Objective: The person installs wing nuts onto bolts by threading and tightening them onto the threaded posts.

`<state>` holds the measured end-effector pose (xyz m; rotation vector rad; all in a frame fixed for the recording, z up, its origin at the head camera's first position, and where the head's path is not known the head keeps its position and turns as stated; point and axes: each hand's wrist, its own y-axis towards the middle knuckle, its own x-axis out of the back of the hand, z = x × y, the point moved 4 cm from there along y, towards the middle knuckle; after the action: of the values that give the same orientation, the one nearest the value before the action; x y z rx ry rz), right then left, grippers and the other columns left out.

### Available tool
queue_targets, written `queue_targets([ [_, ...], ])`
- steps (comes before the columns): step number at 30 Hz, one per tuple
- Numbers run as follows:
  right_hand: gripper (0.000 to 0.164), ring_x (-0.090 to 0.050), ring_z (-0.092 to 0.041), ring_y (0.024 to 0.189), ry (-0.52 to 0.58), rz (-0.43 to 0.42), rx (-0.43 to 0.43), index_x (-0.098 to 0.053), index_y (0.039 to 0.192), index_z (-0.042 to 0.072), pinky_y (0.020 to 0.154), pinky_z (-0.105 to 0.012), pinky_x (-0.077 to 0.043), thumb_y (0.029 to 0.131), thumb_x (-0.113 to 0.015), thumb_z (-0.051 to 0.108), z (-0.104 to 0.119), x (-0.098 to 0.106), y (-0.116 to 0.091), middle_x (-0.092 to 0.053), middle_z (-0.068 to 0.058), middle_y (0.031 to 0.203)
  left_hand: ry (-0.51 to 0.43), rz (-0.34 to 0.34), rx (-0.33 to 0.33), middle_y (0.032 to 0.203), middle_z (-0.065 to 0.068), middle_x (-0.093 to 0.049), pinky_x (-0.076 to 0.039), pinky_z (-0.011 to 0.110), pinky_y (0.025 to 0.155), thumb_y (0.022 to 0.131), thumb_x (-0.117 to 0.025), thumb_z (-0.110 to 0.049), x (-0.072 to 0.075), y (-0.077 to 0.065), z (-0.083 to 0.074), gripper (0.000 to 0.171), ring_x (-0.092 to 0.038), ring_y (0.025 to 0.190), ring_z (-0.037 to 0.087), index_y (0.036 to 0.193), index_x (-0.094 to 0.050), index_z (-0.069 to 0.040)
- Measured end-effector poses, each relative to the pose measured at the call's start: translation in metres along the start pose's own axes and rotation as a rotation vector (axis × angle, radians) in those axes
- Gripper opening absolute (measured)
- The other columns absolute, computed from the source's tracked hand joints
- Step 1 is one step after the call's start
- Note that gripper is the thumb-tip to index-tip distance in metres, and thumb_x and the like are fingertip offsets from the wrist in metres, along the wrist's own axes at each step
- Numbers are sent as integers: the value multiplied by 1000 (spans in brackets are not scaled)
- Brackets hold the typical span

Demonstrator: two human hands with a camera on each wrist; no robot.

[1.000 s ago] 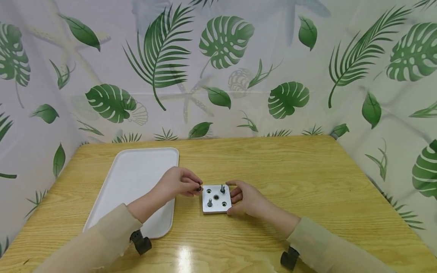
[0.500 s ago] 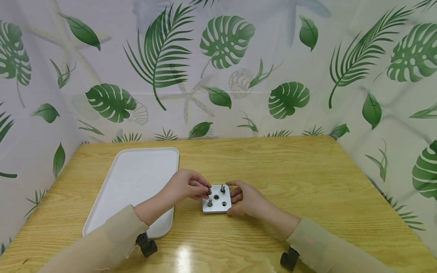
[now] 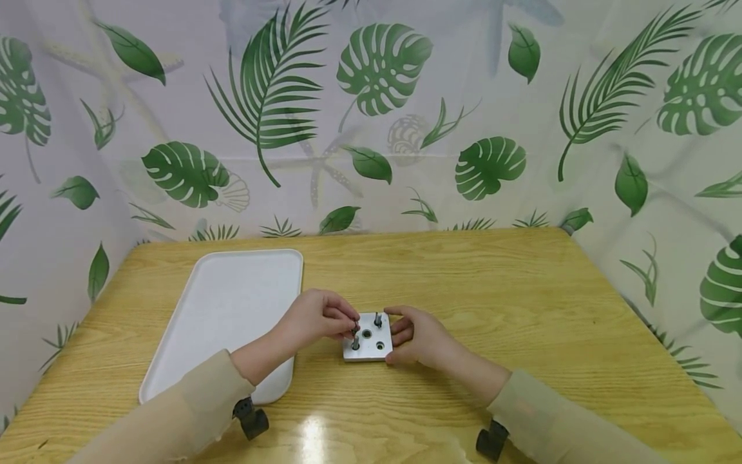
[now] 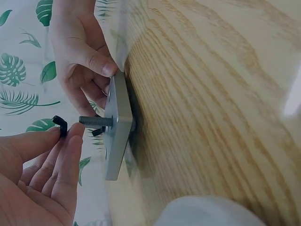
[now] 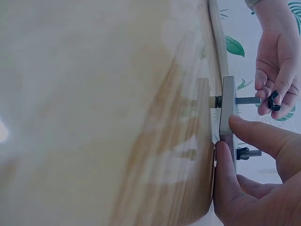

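A square metal plate with holes is on the table, two threaded bolts standing up from its face. My left hand pinches a black wing nut between thumb and fingers, close to the tip of the near-left bolt. In the right wrist view this wing nut appears beside the bolt's end. My right hand grips the plate's right edge, thumb on one side and fingers on the other. Another black wing nut sits on the far-right bolt, against the plate.
To the left of the plate lies a white tray on the wooden table. A leaf-patterned cloth hangs behind the table and along its sides. Black wrist cameras are strapped under both sleeves.
My left hand has moved right, carrying the wing nut from beside the plate to above its left part. The right hand and the plate stay where they were.
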<state>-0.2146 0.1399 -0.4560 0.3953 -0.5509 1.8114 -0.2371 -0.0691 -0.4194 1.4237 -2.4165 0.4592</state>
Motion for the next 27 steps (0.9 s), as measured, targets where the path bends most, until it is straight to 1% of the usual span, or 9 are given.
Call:
queue_targets([
  [5, 86, -73, -18, 98, 37, 13, 2, -51, 153, -2, 85, -31, -61, 77, -91, -6, -1, 1, -1, -71, -18, 120, 1, -5, 6, 101, 19, -81, -66, 36, 80, 98, -72, 3, -1, 0, 3, 13, -79, 83, 14, 109, -77, 8],
  [10, 86, -72, -18, 98, 67, 27, 2, -50, 154, -2, 84, -29, -61, 77, -90, -7, -2, 2, 0, -70, -18, 119, -9, -9, 3, 98, 20, -81, -66, 37, 81, 97, -72, 4, -2, -1, 3, 13, -80, 84, 16, 108, -77, 9],
  [18, 86, -70, -15, 96, 72, 22, -1, -51, 154, -1, 83, -29, -60, 77, -89, -7, -7, 2, 2, -70, -17, 119, -4, -22, 0, 94, 19, -80, -66, 35, 80, 95, -74, 5, -5, -2, 6, 12, -78, 82, 14, 106, -77, 9],
  [27, 87, -70, -16, 97, 69, 17, 5, -51, 154, -1, 84, -28, -59, 76, -90, -7, -7, -1, 1, -70, -17, 119, 30, -32, -22, 92, 17, -80, -65, 33, 78, 95, -76, 3, -8, -1, 12, 11, -78, 80, 14, 104, -77, 8],
])
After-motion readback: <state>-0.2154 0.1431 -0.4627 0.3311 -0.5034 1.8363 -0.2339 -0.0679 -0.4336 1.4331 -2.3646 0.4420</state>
